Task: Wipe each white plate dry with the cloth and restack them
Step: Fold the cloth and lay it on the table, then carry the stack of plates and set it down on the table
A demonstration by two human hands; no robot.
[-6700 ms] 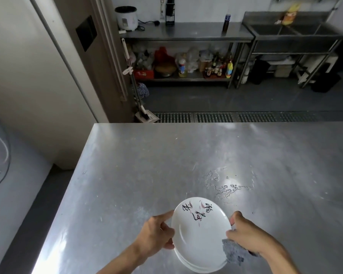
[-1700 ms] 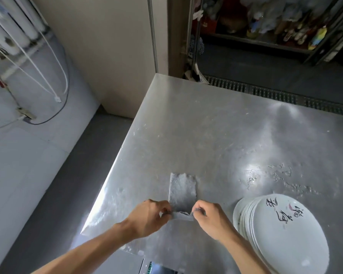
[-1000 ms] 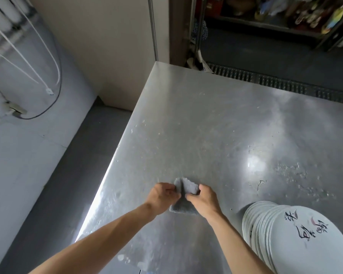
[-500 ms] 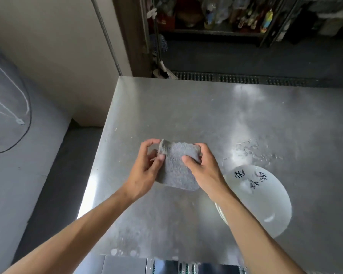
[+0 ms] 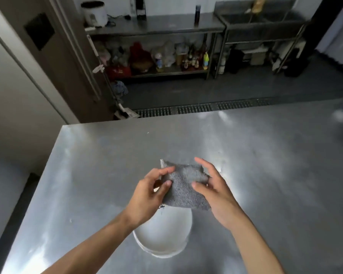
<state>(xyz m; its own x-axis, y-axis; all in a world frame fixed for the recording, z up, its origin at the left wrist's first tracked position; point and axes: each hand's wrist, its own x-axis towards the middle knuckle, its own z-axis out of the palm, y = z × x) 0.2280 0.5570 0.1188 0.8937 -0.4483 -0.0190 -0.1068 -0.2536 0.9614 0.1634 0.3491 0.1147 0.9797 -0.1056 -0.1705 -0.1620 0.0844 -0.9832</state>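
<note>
Head view: grey fuzzy cloth [image 5: 184, 188] held up in the air btwn both hands. Left hand [image 5: 147, 196] pinches its left edge, thumb + fingers. Right hand [image 5: 216, 192] grips the right side, thumb on front. Stack of round white plates [image 5: 164, 234] sits right below, near edge of the brushed steel table [image 5: 265, 165].

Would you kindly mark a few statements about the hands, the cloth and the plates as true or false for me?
1. The left hand and the right hand both hold the grey cloth. True.
2. The grey cloth lies flat on the steel table. False: it is held up between the hands.
3. The white plates sit stacked on the steel table, below the hands. True.
4. The left hand grips a plate. False: it pinches the cloth, and neither hand touches the plates.
5. The rice cooker stands beside the plates. False: it stands on the far counter.
</note>
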